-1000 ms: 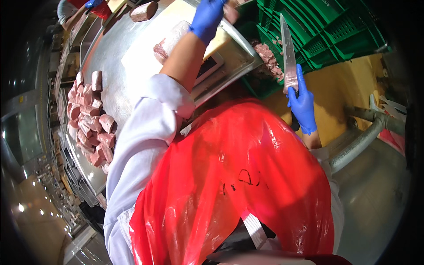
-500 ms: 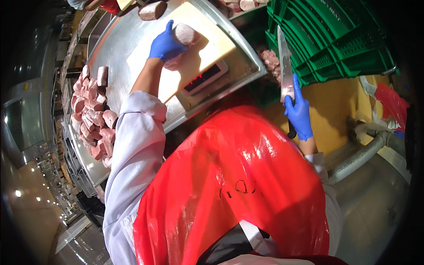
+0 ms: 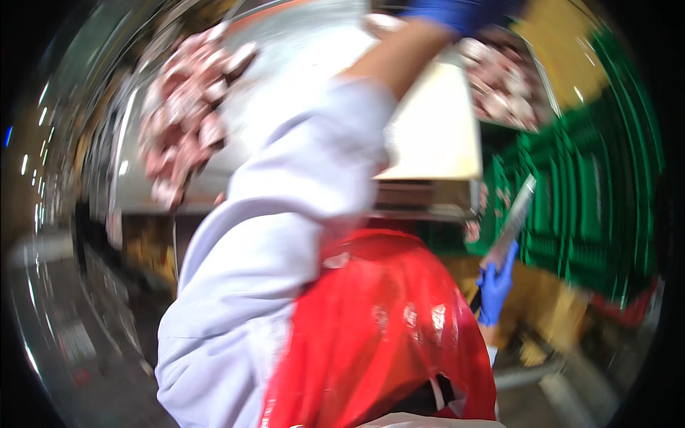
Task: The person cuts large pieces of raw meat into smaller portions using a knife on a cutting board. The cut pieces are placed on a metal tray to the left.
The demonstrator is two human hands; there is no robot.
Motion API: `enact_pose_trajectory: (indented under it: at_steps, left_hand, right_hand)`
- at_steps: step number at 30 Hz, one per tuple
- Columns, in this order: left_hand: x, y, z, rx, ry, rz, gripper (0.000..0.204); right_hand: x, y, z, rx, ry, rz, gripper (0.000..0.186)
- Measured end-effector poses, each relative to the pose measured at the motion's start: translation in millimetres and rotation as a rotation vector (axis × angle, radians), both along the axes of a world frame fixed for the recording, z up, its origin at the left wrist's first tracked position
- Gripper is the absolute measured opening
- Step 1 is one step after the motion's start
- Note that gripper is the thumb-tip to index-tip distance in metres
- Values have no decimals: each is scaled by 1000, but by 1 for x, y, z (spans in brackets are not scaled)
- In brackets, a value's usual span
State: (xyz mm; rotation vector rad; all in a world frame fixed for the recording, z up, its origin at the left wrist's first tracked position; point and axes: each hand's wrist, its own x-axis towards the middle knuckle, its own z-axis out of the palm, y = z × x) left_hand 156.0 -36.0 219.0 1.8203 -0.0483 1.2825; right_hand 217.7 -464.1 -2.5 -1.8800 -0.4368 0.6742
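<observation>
The right hand (image 3: 495, 289), gloved blue, is clenched on a knife (image 3: 511, 227) whose blade rises from the fist, beside green crates (image 3: 592, 207). The left hand (image 3: 460, 13) reaches over the board (image 3: 435, 135); through the blur I cannot tell its grip. Meat pieces (image 3: 182, 135) lie well left of it.

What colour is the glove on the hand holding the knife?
Blue, seen in the head view: the right hand grips the knife beside the green crates.
</observation>
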Motion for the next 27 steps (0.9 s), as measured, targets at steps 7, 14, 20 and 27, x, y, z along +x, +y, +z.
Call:
enact_pose_trajectory:
  at_steps: [7, 14, 20, 27]
  left_hand:
    - [-39, 86, -41, 431, 235, 329, 51]
    - [-386, 272, -283, -198, 496, 1088, 49]
    - [-575, 329, -329, -570, 1171, 1523, 88]
    - [-629, 403, -387, -837, 1404, 1280, 76]
  right_hand:
    - [-8, 68, 13, 124, -130, 80, 77]
    - [-60, 157, 41, 171, -194, 175, 71]
    - [-134, 249, 71, 173, -205, 213, 73]
    - [-187, 315, 94, 110, -95, 334, 76]
